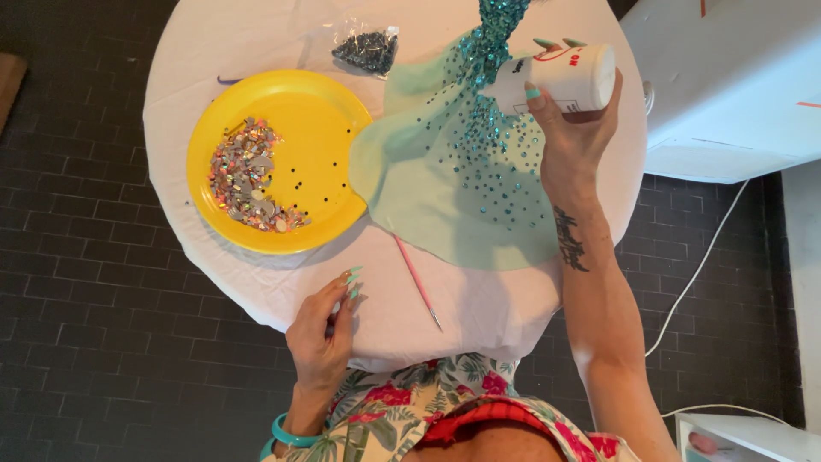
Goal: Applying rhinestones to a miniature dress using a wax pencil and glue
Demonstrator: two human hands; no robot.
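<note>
My right hand grips a white glue bottle, tipped sideways with its nozzle toward a mint-green piece of fabric studded with teal gems. My left hand rests near the table's front edge with fingers loosely curled and nothing in it. A thin pink pick tool lies on the white tablecloth between the two hands. A yellow plate at the left holds a pile of iridescent gems and a few small dark ones.
A small clear bag of dark gems lies at the table's far side. A white box stands at the right, with a white cable running down over the dark brick floor. Another white object sits at bottom right.
</note>
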